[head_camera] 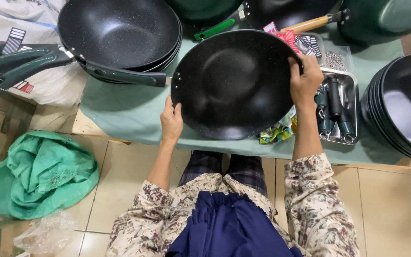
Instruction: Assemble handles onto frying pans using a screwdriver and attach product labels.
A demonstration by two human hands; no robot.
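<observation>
A black speckled pan body without a handle (234,83) sits tilted over the green-covered table (129,112). My left hand (171,121) grips its near-left rim. My right hand (305,78) holds its far-right rim. To the right, a metal tray (353,102) holds dark green handles (331,112). Colourful small packets (277,133) lie under the pan's right edge.
A stack of black pans with dark green handles (120,33) stands at the back left. Stacked black pan bodies (403,107) are at the right. More pans (286,12) are at the back, plus a small container of screws (335,59). A green cloth (41,173) lies on the floor.
</observation>
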